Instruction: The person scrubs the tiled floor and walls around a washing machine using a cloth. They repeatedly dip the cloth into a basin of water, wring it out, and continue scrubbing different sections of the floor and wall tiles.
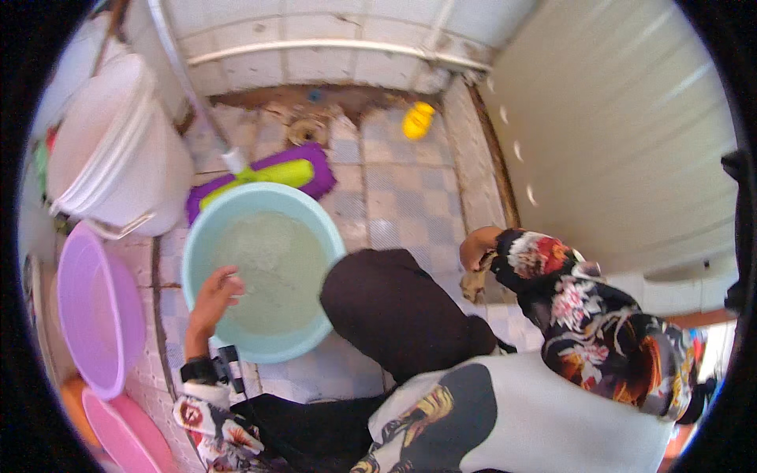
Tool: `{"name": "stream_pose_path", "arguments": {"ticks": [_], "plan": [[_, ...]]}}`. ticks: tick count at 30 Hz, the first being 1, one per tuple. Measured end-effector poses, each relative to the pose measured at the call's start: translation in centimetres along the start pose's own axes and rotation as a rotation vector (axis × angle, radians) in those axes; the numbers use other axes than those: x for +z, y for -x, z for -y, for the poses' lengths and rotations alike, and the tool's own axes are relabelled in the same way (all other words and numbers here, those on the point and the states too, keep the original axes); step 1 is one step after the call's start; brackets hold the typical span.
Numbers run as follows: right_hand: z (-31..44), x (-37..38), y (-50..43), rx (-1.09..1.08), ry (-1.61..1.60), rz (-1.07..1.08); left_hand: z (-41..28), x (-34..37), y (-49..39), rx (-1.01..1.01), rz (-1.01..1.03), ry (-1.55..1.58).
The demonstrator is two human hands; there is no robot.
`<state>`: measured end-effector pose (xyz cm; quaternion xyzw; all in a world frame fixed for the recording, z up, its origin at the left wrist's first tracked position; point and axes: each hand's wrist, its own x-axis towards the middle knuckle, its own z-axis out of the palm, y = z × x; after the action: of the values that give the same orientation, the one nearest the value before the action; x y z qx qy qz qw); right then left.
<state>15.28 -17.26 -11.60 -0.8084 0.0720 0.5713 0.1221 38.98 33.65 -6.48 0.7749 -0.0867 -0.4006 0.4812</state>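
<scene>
A light blue plastic basin of cloudy water stands on the floor before me. My left hand is over its left side, fingers loosely bent and apart, with nothing visible in them. A dark strap with a small device is on my left wrist. Off to the right, beyond my knee, is my right hand, largely turned away. Its fingers are hidden, so any hold cannot be made out. Just below it is a brownish, worn-looking patch or object that I cannot identify.
A purple and green flat mop lies behind the basin. On the left are a white bucket, a purple basin and a pink basin. A yellow bottle and a floor drain are near the far wall.
</scene>
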Motion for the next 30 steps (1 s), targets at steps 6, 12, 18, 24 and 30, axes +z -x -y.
{"name": "stream_pose_path", "arguments": {"ticks": [6, 12, 18, 24, 30], "plan": [[12.3, -17.5, 3.7, -0.489, -0.255, -0.432, -2.5, 0.9, 0.5, 0.093, 0.061, 0.107], [30.0, -22.8, 4.5, -0.955, -0.674, 0.025, -4.6, 3.0, 0.7, 0.286, -0.023, 0.545], [37.9, -21.8, -2.1, -0.621, 0.022, -0.583, -0.8, 1.2, -0.1, -0.02, -0.181, 0.276], [37.8, -13.7, -9.6, -0.646, 0.319, -0.658, 4.1, 0.0, 0.7, -0.148, -0.129, -0.166], [35.9, -5.5, -14.8, -0.768, 0.543, -0.692, 4.4, -0.6, 1.6, -0.032, -0.046, -0.264]]}}
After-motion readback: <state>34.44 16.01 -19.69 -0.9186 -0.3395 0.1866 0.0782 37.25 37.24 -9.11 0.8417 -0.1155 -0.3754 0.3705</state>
